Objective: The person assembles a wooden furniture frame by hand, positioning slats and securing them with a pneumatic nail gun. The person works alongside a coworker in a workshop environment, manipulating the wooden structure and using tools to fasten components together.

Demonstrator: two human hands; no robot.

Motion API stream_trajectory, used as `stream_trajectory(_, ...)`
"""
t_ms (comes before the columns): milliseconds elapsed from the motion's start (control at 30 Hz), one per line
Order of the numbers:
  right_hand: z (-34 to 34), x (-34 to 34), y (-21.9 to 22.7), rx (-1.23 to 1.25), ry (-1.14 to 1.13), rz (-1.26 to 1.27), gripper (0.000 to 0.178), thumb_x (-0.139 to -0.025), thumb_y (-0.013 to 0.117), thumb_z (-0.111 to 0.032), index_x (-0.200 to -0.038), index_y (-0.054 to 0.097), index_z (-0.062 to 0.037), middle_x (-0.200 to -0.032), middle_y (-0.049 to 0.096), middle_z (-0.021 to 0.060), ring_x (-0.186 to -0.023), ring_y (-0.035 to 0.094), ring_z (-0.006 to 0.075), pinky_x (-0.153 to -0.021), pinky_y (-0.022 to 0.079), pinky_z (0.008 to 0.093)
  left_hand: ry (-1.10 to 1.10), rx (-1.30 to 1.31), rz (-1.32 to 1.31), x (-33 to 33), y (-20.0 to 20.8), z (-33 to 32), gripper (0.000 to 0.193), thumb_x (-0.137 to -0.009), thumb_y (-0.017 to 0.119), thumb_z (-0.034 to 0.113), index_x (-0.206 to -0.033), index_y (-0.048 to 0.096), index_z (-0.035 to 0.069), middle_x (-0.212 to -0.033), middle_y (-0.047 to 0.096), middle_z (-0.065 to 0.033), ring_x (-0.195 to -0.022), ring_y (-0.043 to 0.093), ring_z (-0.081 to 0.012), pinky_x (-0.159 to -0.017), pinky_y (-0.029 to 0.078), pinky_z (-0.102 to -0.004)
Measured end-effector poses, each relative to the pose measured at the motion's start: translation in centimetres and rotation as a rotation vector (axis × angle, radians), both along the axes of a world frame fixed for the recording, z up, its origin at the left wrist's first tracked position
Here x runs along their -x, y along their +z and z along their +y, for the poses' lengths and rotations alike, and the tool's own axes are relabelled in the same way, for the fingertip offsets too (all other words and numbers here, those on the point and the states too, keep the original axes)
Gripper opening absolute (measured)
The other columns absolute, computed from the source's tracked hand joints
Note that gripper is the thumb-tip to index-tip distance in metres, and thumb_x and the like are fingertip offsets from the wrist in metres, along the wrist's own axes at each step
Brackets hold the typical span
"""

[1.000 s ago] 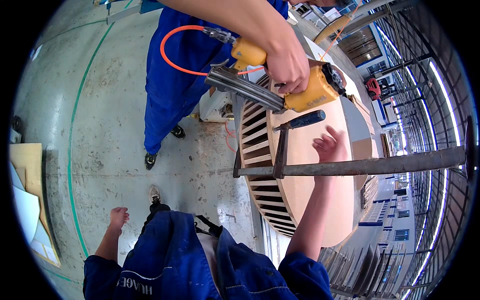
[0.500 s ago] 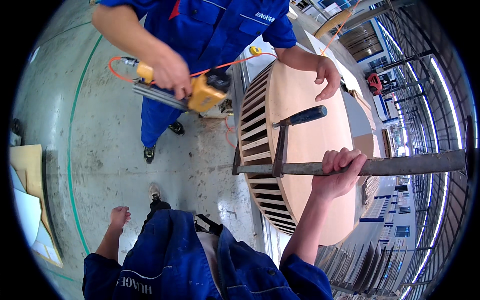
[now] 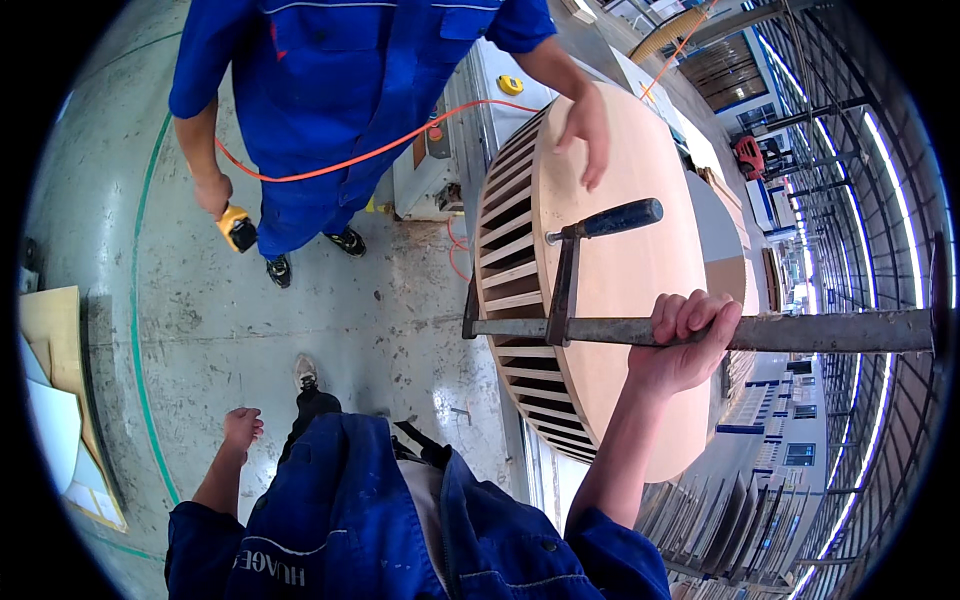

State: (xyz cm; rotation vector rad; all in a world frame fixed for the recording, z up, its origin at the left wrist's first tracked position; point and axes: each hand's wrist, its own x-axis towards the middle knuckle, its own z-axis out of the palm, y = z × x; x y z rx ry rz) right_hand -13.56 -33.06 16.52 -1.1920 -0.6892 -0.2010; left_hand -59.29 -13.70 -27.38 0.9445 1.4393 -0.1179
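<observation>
My right hand (image 3: 690,338) is wrapped round the steel bar of a long bar clamp (image 3: 840,333). The clamp's jaws sit at the slatted edge of a large round wooden piece (image 3: 640,270), and its blue screw handle (image 3: 622,217) points right above the pale top. Whether the jaws press tight, I cannot tell. My left hand (image 3: 243,430) hangs low at the left, fingers curled in, holding nothing visible. Across from me, a co-worker in blue holds a yellow nail gun (image 3: 236,228) down at their side. Their other hand (image 3: 588,130) hovers over the wooden top.
An orange air hose (image 3: 380,150) runs in front of the co-worker. A yellow tape measure (image 3: 510,85) lies on the bench behind the wooden piece. Wooden panels (image 3: 60,400) lean at far left. Stacked boards (image 3: 730,530) stand at lower right, and a red forklift (image 3: 748,157) at far right.
The co-worker has lowered the nail gun from waist height to their side and stepped back. Their other hand has moved left over the wooden top. My hands have barely moved.
</observation>
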Motion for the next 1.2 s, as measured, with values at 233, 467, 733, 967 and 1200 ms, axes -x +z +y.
stream_trajectory(233,0.9,0.7,0.2,-0.008,-0.015,0.065,0.044,-0.108,0.046,-0.034,-0.071,0.037,-0.0128,-0.060,0.029,-0.0037,-0.046,0.020,0.0068,-0.042,0.021,0.0239,0.035,-0.005,-0.031,2.5,-3.0,0.1,0.022,-0.089,0.066,0.025,-0.096,0.069,0.005,-0.073,0.066,-0.0060,-0.057,0.061,-0.0139,-0.052,0.048,-0.0293)
stream_trajectory(467,-0.5,-0.1,-0.7,-0.023,0.040,0.263,0.044,-0.106,0.048,-0.028,-0.067,0.033,-0.0150,-0.057,0.027,-0.0048,-0.048,0.023,0.0078,-0.043,0.021,0.0256,0.027,-0.067,0.018,2.6,-0.7,1.1,0.020,-0.090,0.066,0.022,-0.097,0.069,0.004,-0.075,0.067,-0.0072,-0.058,0.061,-0.0154,-0.054,0.050,-0.0297)
stream_trajectory(733,-1.2,-1.8,-7.9,0.102,0.364,0.176,0.038,-0.107,0.046,-0.024,-0.072,0.042,-0.0076,-0.063,0.041,0.0021,-0.054,0.038,0.0115,-0.051,0.032,0.0269,0.021,-0.072,0.055,1.6,2.8,-0.9,0.019,-0.089,0.065,0.021,-0.097,0.069,0.004,-0.075,0.067,-0.0051,-0.059,0.062,-0.0130,-0.052,0.046,-0.0281)
stream_trajectory(967,-0.9,-1.3,-11.1,0.162,0.296,0.215,0.043,-0.107,0.048,-0.027,-0.069,0.041,-0.0090,-0.061,0.038,-0.0005,-0.054,0.036,0.0098,-0.049,0.029,0.0259,0.048,-0.011,0.037,3.5,2.4,-2.1,0.020,-0.089,0.064,0.020,-0.098,0.068,0.002,-0.076,0.067,-0.0069,-0.060,0.062,-0.0150,-0.052,0.046,-0.0284)
stream_trajectory(1200,0.6,0.1,-10.9,0.084,0.033,0.240,0.045,-0.107,0.049,-0.029,-0.068,0.035,-0.0112,-0.060,0.031,-0.0024,-0.051,0.028,0.0090,-0.048,0.023,0.0265,0.034,0.021,0.060,3.8,0.7,-0.6,0.021,-0.090,0.063,0.020,-0.099,0.067,0.002,-0.075,0.065,-0.0068,-0.060,0.061,-0.0153,-0.052,0.046,-0.0283)
